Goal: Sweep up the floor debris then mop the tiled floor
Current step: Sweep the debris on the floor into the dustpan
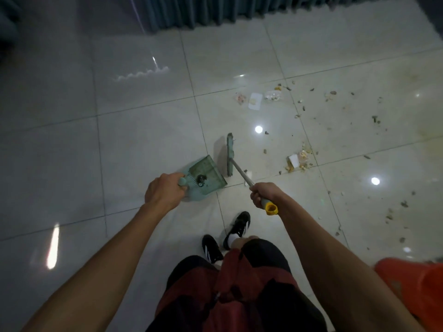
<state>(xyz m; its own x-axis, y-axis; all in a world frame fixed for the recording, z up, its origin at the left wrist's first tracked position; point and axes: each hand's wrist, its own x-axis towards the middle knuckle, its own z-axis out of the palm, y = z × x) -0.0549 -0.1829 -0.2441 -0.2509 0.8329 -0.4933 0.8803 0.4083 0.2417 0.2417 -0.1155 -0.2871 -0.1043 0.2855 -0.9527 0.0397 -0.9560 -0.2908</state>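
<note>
Left hand point(163, 190) grips dustpan point(206, 178) handle; right hand point(262, 195) wraps broom point(230, 155) shaft. Debris point(298, 160) lies right of the broom head, whose long axis runs away from the person; the right hand is nearer.

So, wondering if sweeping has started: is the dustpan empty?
Not empty: the dustpan holds one small dark clump; most debris lies on the floor.

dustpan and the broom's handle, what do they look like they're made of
Dustpan: likely moulded plastic, matt pale green, with a ribbed tray and rounded handle knob.
Broom handle: looks like metal tube, thin, grey, with a faint sheen; its yellow end cap seems plastic, going by the bright solid colour.
</note>
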